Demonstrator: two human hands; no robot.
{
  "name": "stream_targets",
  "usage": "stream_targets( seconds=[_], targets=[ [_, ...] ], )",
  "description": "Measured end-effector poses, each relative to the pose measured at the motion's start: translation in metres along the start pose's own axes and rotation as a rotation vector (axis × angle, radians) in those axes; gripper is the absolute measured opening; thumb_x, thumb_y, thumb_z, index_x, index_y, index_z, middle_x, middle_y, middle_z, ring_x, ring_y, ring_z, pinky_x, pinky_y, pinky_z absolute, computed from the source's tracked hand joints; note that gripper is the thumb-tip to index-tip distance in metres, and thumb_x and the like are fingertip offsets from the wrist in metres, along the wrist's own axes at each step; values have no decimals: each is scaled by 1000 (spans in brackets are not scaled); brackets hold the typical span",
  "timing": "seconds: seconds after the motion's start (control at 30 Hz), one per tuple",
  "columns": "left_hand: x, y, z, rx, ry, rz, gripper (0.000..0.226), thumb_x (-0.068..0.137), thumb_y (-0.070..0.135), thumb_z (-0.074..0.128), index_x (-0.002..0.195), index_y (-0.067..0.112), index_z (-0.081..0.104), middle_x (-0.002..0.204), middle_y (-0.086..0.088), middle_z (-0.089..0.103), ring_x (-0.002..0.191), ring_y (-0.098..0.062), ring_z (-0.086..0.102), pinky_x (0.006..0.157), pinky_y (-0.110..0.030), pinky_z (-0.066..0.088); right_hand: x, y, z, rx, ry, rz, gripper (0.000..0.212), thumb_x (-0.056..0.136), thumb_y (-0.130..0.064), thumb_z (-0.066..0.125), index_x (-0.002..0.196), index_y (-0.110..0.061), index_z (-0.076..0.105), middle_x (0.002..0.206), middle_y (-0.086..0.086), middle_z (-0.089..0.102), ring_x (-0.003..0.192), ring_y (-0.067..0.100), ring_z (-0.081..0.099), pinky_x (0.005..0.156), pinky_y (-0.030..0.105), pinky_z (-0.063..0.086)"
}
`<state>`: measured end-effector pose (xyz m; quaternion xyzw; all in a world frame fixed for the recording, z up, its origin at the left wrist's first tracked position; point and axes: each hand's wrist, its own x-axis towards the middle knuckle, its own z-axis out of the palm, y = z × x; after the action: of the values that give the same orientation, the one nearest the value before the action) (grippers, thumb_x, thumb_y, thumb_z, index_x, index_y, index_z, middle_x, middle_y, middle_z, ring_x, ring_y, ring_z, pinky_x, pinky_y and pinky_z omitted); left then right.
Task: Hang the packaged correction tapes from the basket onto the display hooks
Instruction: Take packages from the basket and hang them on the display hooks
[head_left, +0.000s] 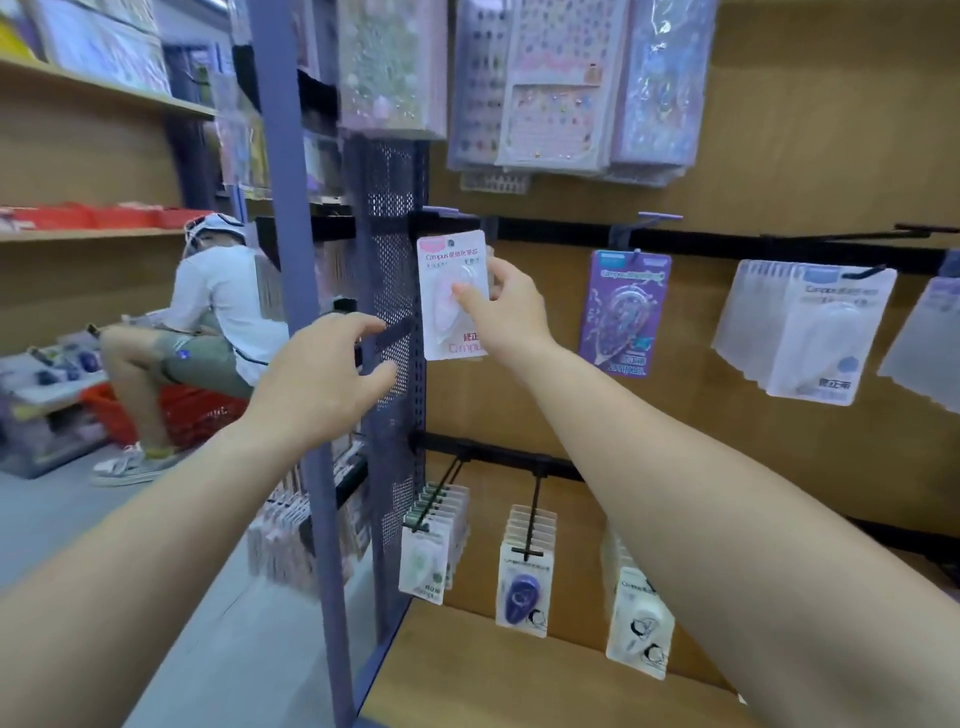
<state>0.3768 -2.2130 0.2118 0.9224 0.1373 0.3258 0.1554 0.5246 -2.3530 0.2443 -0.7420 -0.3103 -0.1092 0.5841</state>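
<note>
A pink correction tape pack (442, 317) is pinched between the thumb and fingers of the right hand (506, 306) and held upright against the wooden wall, just beside the perforated panel (392, 249), while the left hand (317, 374) is held open, with nothing gripped.

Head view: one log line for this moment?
right hand: pinches pink pack at upper rail | left hand: open, empty | hung: cannot tell

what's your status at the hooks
Right hand pinching pink correction tape pack at top-left hook. Left hand open, empty, beside mesh panel. Nothing seen blocking.
</note>
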Motion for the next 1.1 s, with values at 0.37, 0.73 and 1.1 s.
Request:
stream_targets(
  seconds=[0.37, 0.73, 1.1],
  targets=[
    [4, -11, 20, -44, -3, 11, 48, 95, 36, 65, 140, 21, 57, 142, 1, 59, 130, -23, 55, 110, -45, 45, 9, 18, 7, -172, 55, 3, 52, 97, -35, 60, 144, -44, 40, 119, -9, 66, 102, 20, 67, 87, 46, 59],
    [-70, 28, 67, -21, -235, 8, 50, 96, 38, 61, 144, 25, 52, 138, 3, 56, 123, -19, 56, 100, -38, 48, -111, 71, -55, -647, -232, 108, 58, 94, -53, 63, 143, -26, 46, 126, -4, 61, 109, 18, 61, 83, 38, 54],
    [-279, 58, 245, -99, -755, -77, 57, 90, 35, 67, 142, 15, 54, 138, -8, 58, 127, -27, 56, 104, -38, 45, -342, 242, -140, -738, -629, 502, 41, 88, -48, 72, 117, -20, 67, 110, 0, 70, 106, 22, 65, 91, 37, 52]
  ],
)
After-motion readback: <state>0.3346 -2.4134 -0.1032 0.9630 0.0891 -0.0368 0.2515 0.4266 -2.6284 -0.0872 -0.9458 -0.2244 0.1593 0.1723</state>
